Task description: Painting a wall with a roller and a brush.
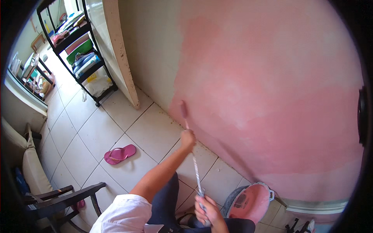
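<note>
A paint roller on a long pale pole (196, 169) slants across the middle, its pink-coated roller head (183, 109) low at the pink-painted wall (252, 101); I cannot tell whether it touches. My left hand (188, 140) is closed around the pole just below the head, the arm stretched forward. Farther down, near my body, my right hand (209, 211) wraps round the grey handle end. Beside my right hand stands a basin (269, 200) coated inside with pink paint. Left of the roller, the wall is a bare cream colour (155, 46).
A pink flip-flop (120, 154) lies on the white tiled floor (91, 136). At lower left is a dark wooden armchair (58, 204). A black shelf rack (72, 42) with folded items stands by a worn door edge (123, 66). A dark round object (362, 116) sits at far right.
</note>
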Tool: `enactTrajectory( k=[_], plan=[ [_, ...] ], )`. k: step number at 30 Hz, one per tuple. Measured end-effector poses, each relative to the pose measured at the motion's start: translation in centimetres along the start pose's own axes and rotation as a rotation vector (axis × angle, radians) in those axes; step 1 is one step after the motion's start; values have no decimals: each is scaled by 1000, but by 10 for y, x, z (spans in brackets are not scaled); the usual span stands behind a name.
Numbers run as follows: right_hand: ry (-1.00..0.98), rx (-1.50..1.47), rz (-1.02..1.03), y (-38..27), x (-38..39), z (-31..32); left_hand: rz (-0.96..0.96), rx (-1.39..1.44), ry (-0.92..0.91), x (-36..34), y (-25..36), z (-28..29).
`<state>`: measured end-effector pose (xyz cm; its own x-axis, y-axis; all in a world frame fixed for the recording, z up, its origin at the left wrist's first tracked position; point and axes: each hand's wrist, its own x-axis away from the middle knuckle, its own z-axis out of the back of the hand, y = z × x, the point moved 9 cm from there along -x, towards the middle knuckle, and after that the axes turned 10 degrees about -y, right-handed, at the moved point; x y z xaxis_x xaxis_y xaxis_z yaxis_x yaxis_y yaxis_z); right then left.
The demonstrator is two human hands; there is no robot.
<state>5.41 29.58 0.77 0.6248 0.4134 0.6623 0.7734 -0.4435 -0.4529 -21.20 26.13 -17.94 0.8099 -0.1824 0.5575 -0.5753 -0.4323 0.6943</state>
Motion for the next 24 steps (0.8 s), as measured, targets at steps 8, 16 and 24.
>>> enactTrajectory(
  k=[8,16,24],
  plan=[
    [-69,61,30,73,-32,34,-203,-295,43,35,37,32],
    [448,243,174,88,127,29,-166,-21,-276,164,-32,-98],
    [420,363,212,73,96,74,-339,-207,-159,122,-1,-115]
  ],
)
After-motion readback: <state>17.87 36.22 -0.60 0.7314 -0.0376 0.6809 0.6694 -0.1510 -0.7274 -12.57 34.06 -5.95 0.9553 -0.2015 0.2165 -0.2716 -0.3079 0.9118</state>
